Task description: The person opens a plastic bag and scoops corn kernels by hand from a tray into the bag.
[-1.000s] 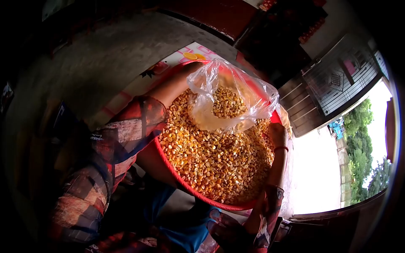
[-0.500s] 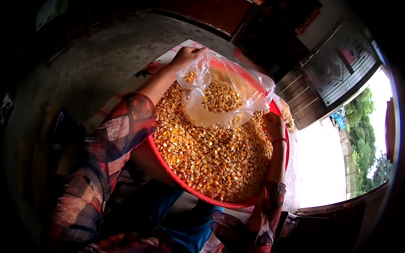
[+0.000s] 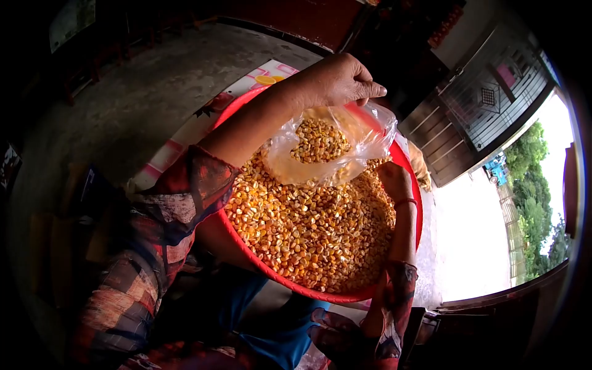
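A wide red basin (image 3: 262, 266) holds yellow corn kernels (image 3: 296, 231). On the kernels in its upper part lies a clear plastic bag (image 3: 343, 168), its mouth open and more kernels inside. My left hand (image 3: 350, 83) is above the bag's far edge, thumb and fingers pinched together; what is between them cannot be made out. At the basin's right side, my right hand (image 3: 394, 180) is low over the kernels beside the bag, fingers curled and mostly hidden, with a red band at the wrist.
Under the basin is a pink-and-white patterned surface (image 3: 161, 166). My knees in blue cloth (image 3: 280, 327) are below it. Grey floor (image 3: 166, 68) spreads to the left. A metal door (image 3: 493, 92) and a bright doorway (image 3: 468, 240) are at the right.
My left hand has moved from the basin's far left rim rightward across the top of the bag. The bag's left upper edge has sunk. My right hand remains near the right side.
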Demonstrator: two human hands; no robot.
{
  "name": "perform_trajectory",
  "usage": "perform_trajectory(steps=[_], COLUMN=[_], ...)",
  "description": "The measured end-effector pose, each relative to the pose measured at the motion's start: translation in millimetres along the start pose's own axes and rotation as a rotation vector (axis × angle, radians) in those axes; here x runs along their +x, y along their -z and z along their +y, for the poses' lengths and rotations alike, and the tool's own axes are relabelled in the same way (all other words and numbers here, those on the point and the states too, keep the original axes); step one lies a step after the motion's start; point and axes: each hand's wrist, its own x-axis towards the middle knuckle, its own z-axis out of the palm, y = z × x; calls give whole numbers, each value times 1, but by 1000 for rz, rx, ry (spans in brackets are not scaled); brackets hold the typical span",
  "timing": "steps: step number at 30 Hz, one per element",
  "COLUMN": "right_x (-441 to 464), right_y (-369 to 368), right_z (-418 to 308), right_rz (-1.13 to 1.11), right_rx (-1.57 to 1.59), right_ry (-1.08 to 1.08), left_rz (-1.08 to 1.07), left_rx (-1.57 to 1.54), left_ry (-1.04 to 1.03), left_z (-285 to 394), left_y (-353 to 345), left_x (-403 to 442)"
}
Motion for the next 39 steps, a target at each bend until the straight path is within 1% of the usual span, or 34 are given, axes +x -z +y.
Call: perform_trajectory(steps=[2,3,5,6,9,10,12,13,14,16,17,19,20,21,22,23,24,25,26,29,36,39], right_x=[1,0,1,0,-2,-1,-2,-3,-3,-3,-3,-3,-3,-3,-2,-2,-3,-4,-5,-5,-3,-3], right_y=[-4,-2,4,5,8,9,8,9,10,9,8,6,6,3,1,0,-1,-1,0,-2,-6,-5], right_z=[5,3,0,-3,-8,-9,-7,-8,-10,-9,-7,-6,-5,0,3,7,8,6,5,7,14,11], right_rz=[18,6,0,-7,-8,-9,-9,-6,-3,-9,-16,-19,-21,-17,-19,-23,-27,-28,-39,-64,-116,-132], right_rx=[43,39,38,42,9,-5,23,14,6,-2,-12,-25,-41,-29,-28,-28,-27,-27,-27,-29,-22,-31], right_ry=[54,39,45,52,30,14,16,6,-3,5,10,17,23,51,53,53,53,52,56,44,40,60], left_rz=[-42,-41,-109,-111,-103,-11,137,273,351,450,449,431,340,178,15,123,308,520,496,381,249,159], left_rx=[95,94,187,187,8,-135,-144,-179,-151,-204,-201,37,101,141,181,-177,-624,-978,-1059,-1084,-1068,-1031], left_ry=[116,113,119,120,165,101,85,55,76,183,183,254,262,281,290,417,505,551,546,511,439,367], left_z=[-7,-13,-22,-24,-29,-34,-37,-44,-49,-74,-89,-124,-142,-154,-131,-108,-46,16,18,-16,-50,-71], left_y=[-10,-13,-13,-12,-4,4,16,19,26,38,41,40,38,37,37,26,15,5,4,3,10,14], left_x=[-5,-7,-11,-11,-11,-7,-7,-7,-11,-17,-22,-33,-36,-37,-41,-55,-71,-86,-95,-109,-115,-109])
